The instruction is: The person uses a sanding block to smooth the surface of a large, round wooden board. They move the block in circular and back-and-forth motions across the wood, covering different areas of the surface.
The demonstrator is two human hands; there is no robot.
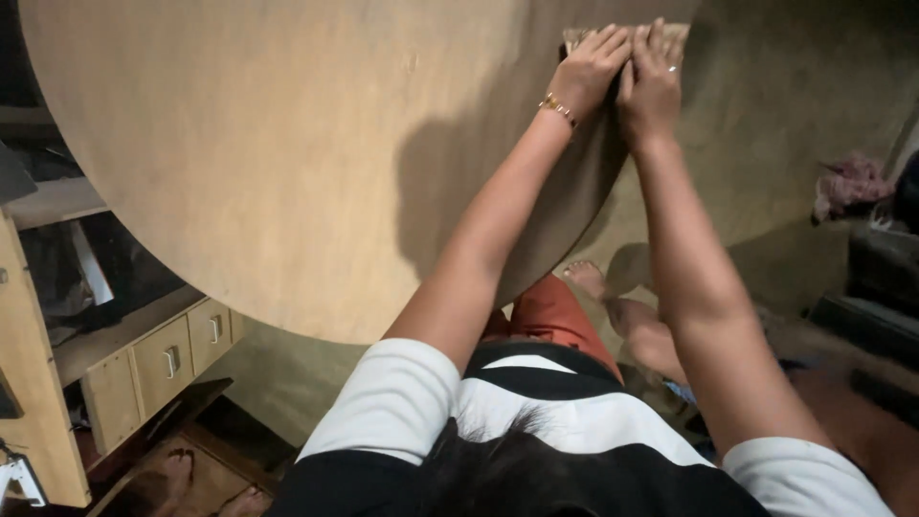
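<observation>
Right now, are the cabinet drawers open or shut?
Shut. Both drawers sit flush with the cabinet front, handles facing out, no gap showing. The hands are far away, pressed on the round board.

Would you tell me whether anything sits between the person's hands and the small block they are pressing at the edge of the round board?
Nothing visible does. The left hand and right hand lie flat, side by side, directly on the small block at the rim of the round wooden board. Their fingers cover most of it.

Both arms outstretched, left hand (586, 69) and right hand (651, 84) side by side, fingers (613, 40) flat.
</observation>
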